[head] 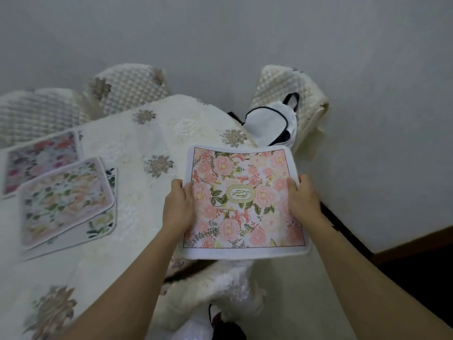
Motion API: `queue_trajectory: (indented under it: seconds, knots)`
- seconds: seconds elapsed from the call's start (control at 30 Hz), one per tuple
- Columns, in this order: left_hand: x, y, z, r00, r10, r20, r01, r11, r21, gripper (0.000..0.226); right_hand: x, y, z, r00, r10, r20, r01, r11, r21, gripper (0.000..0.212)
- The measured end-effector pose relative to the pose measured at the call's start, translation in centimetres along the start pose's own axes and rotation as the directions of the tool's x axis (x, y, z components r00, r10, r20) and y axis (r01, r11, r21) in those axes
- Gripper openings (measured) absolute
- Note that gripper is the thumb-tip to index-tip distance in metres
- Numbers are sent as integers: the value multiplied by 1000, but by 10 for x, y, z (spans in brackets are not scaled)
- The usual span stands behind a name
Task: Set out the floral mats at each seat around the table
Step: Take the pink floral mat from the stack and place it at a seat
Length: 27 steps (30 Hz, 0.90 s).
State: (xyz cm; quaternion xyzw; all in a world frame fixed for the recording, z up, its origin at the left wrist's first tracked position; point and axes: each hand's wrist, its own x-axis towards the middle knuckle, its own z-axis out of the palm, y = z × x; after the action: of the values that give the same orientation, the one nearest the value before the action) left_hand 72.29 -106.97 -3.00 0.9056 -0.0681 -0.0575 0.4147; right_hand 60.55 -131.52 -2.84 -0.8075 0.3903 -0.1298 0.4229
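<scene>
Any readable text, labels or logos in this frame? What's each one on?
"GARDE", roughly: stacked letters turned sideways, partly unclear, in the oval emblem at the middle of the pink floral mat.
The other mats on the tablecloth: blurred, no text readable.

Soft, even, fairly dim indoor light with a cool grey cast; no glare and only faint shadows. The pink floral mat (241, 201) at centre is sharpest. Left of it, the other mats (66, 202) smear with blur. Wide-angle lens bends the edges.
</scene>
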Motion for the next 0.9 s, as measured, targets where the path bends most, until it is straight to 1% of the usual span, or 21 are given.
queue_trajectory:
  seconds: [0.07,0.23,0.4,0.53,0.73,0.9]
  knots:
    - [13,-14,-14,998,-46,-53,45,999,-16,30,15,-20,24,997,-50,51,50,999,5,21]
    - [40,-47,-42,974,-130,-183,118,990,-78,29,39,-68,75,975,-182,129,179,983,34,20]
    - [51,-73,-48,938,-214,-274,194,976,-97,28,58,-81,116,943,-261,206,261,965,27,23]
    - [58,-89,-38,905,-302,-299,272,952,-138,25,75,-80,142,921,-280,270,285,958,24,34]
    - [62,-110,-20,847,-410,-339,378,912,-159,24,95,-71,178,892,-271,363,293,956,-7,38]
    - [61,-137,-1,813,-468,-347,444,883,-150,25,108,-51,213,857,-257,446,297,955,-21,43]
